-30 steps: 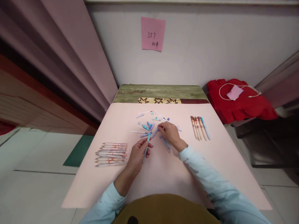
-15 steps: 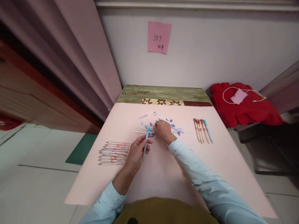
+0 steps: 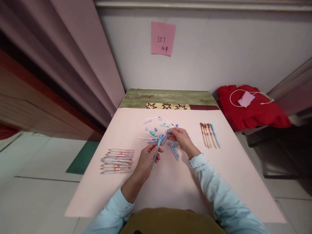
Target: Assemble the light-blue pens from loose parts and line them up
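Observation:
My left hand [image 3: 147, 158] is closed around a light blue pen [image 3: 159, 141], its blue end pointing up and away from me. Just right of that end, my right hand [image 3: 182, 139] pinches a small bright blue piece [image 3: 168, 131], apart from the pen. Beneath and around both hands lie loose pen parts: purple-blue barrels [image 3: 174, 152], thin white refills [image 3: 168, 121], a blue clip-like part [image 3: 153, 133] and small dark blue pieces [image 3: 156, 129]. My fingers partly cover the pen's lower half.
Several pale printed pens [image 3: 117, 160] lie in a row at left. At right are several brown-topped pens [image 3: 206, 135] and a blue pen [image 3: 215, 136]. A pale pink sheet [image 3: 234, 182] covers the table. A red cloth [image 3: 258, 115] with a white cord lies beyond the right edge.
My right hand has lifted from the loose parts and moved slightly right, now pinching the small blue piece. The left hand still holds the pen, slightly lower and further right.

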The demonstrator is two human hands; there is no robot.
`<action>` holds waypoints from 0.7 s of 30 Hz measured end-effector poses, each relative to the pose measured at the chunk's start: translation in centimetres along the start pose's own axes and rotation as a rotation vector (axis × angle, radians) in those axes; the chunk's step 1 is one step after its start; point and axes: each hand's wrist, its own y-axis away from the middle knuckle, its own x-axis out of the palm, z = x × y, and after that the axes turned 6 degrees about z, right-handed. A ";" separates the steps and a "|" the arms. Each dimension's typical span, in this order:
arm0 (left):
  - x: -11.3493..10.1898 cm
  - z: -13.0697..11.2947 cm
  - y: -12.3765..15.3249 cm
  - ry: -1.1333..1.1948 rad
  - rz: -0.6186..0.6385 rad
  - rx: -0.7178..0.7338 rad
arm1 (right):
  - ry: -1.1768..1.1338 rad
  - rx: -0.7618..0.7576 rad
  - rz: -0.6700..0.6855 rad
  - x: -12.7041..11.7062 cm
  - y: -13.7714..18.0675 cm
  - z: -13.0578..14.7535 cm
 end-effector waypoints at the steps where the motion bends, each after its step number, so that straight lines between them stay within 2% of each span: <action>1: 0.2 0.2 -0.2 -0.013 0.011 0.001 | -0.122 0.036 0.025 -0.2 0.3 -0.3; 4: 0.7 0.9 -1.1 -0.051 0.025 -0.008 | -0.521 0.152 0.076 -0.9 1.2 -1.1; 7: 0.9 1.6 -1.9 -0.081 0.014 -0.024 | -0.664 0.169 0.064 -1.6 1.7 -1.7; 13: 1.6 1.3 -2.3 -0.121 0.028 -0.013 | -0.680 0.072 0.062 -2.4 2.4 -1.5; 21: 4.2 -1.3 -1.2 -0.083 0.071 0.077 | -0.576 -0.087 0.029 -2.7 4.5 3.4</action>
